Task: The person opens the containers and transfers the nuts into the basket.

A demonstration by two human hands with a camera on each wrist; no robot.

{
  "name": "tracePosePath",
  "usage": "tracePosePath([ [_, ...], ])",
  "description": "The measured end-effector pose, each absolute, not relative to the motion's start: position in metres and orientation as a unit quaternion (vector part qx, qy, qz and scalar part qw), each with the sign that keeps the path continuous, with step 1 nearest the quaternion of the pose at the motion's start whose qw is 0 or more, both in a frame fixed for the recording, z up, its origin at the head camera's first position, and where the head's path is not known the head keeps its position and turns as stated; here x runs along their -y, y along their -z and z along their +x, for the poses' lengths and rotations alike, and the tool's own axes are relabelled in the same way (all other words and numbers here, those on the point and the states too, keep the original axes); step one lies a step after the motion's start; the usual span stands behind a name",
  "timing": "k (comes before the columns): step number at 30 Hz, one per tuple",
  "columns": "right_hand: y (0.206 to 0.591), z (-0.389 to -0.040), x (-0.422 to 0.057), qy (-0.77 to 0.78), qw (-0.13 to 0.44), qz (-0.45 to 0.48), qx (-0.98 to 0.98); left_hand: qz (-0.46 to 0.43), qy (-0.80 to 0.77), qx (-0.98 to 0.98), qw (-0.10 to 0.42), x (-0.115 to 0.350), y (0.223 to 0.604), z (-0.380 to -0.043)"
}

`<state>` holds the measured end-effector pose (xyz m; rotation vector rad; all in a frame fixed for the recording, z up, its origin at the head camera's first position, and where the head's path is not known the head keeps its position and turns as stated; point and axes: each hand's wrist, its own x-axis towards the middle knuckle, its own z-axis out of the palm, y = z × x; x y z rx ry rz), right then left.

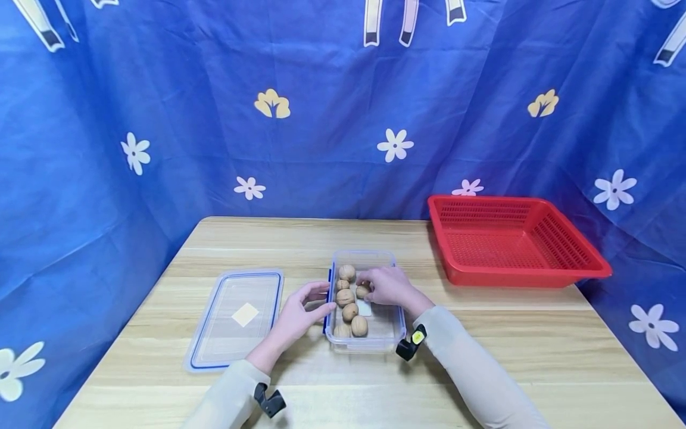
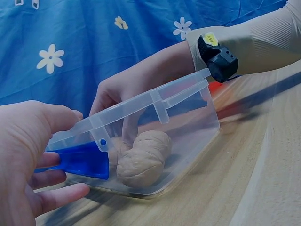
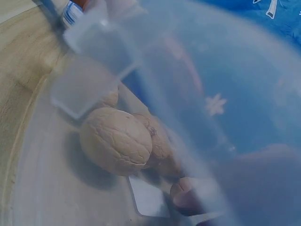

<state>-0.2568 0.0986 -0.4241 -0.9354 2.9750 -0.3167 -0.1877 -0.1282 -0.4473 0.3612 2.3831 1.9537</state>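
A clear plastic box with a blue side latch stands in the middle of the table. Several walnuts lie along its left side, also visible through the wall in the left wrist view. My right hand reaches inside and pinches a walnut with its fingertips. In the right wrist view the box wall blurs that hand; other walnuts lie close by. At the box's left edge my left hand touches the rim near the latch, its fingers spread and fairly straight.
A clear lid with a blue seal lies flat on the left of the table. At the back right is a red plastic basket, reaching past the table edge. Blue patterned cloth hangs behind and at both sides.
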Motion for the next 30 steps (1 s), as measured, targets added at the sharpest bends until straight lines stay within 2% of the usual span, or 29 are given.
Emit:
tracePosePath([
  [30,0.419,-0.2577,-0.1025,0.267,0.028,-0.286,-0.92,0.135,-0.625,-0.768,0.008,0.1288,0.4481,-0.189],
])
